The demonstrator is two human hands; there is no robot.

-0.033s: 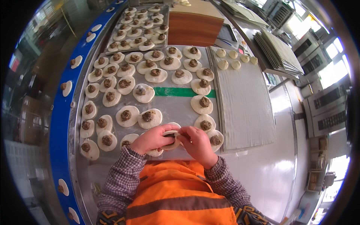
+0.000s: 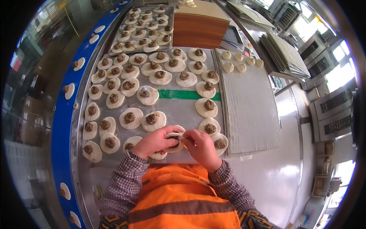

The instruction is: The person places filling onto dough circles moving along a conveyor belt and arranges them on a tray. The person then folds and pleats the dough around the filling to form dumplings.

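Both my hands are closed on one round dough wrapper (image 2: 174, 148) with dark meat filling, held up over the near edge of the metal table. My left hand (image 2: 155, 142) cradles it from the left, its thumb over the filling. The fingers of my right hand (image 2: 200, 145) pinch the wrapper's right rim, and a fold of dough stands up there. Partly hidden behind my hands lie more wrappers. A filled wrapper (image 2: 220, 144) rests beside my right hand, and another (image 2: 132, 142) lies next to my left wrist.
Many flat wrappers topped with filling cover the metal table (image 2: 179, 110). At right, several closed buns (image 2: 241, 67) sit at the far end of a cloth-covered board (image 2: 249, 110). A tray (image 2: 167, 45) of wrappers stands at the back; a blue conveyor (image 2: 63, 126) runs along the left.
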